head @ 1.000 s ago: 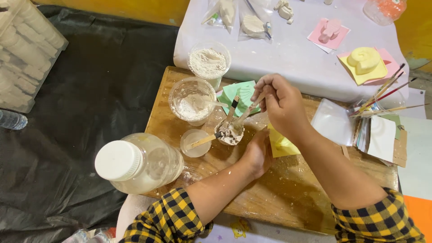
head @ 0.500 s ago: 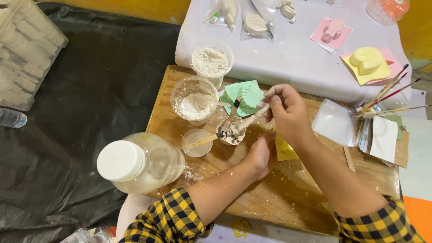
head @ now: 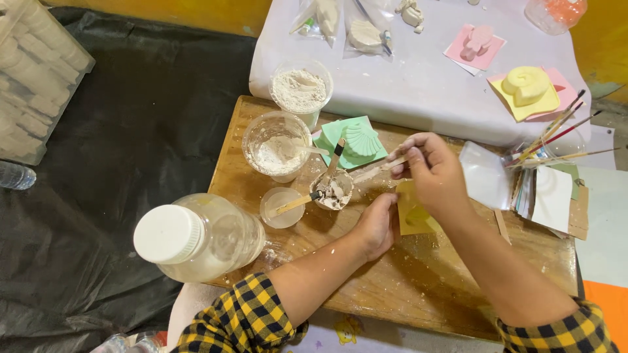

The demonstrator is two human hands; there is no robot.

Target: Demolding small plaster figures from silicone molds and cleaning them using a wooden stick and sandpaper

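A large clear jar [head: 199,236] with a white lid is standing nearest on the wooden bench [head: 366,287]. The left hand [head: 376,225] is resting flat beside a small paste-filled cup [head: 331,190]. The right hand [head: 428,171] is pinching a wooden stick [head: 373,171] above the cup. Farther off, a green shell mould [head: 353,140] is lying by two powder cups [head: 288,117].

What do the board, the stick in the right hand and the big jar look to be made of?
Board: looks like plywood, unfinished; grain shows, and it is dusted and spattered white.
Stick in the right hand: seems thin pale wood, flat, coated with white paste toward the small cup.
Jar: clear plastic by its look, possibly glass, with a smooth white screw lid.
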